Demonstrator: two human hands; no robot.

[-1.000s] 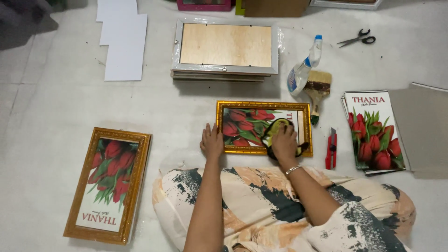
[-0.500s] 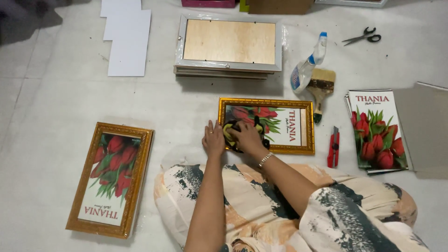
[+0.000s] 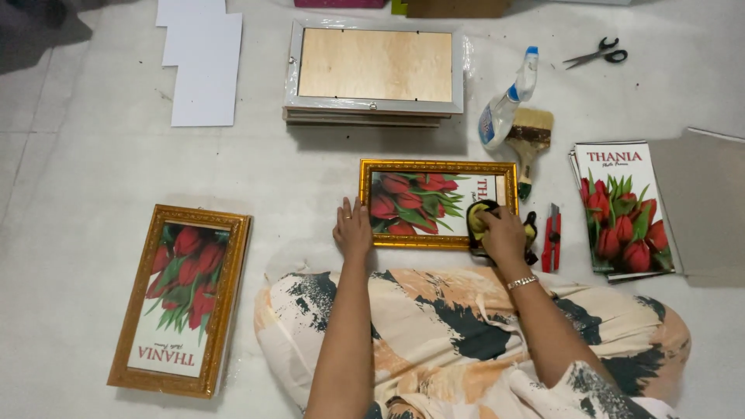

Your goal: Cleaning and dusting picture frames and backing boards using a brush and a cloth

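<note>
Left hand [image 3: 353, 230] lies flat, fingers spread, on the left edge of the gold tulip frame [image 3: 437, 203] on the floor; right hand [image 3: 502, 235] is clenched on a yellow-black cloth [image 3: 478, 219] at its right end, spray bottle [image 3: 506, 102] beyond

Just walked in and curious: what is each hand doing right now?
Left hand: open, fingers flat on the gold frame.
Right hand: closed on a yellow-and-black cloth pressed to the frame's glass.
</note>
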